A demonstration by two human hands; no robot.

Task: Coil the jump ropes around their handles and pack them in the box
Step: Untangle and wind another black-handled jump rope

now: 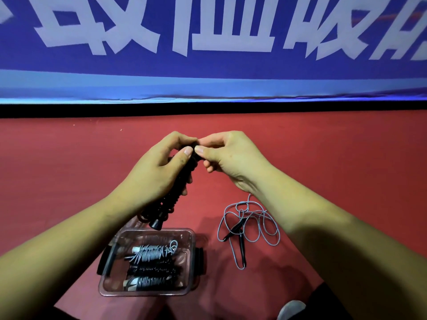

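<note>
The left hand (161,167) grips the black coiled rope (176,195), and the right hand (227,155) pinches its top end. The box (159,230) holds 3 bundles (152,252).

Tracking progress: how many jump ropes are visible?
5: three coiled bundles in the box, a black rope in the left hand and right hand, a loose grey rope on the floor. Others may hide.

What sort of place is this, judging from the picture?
Probably a sports hall or indoor court: a red floor, a big blue banner with white characters along the wall, a loose jump rope on the floor and coiled ropes in a clear box.
</note>
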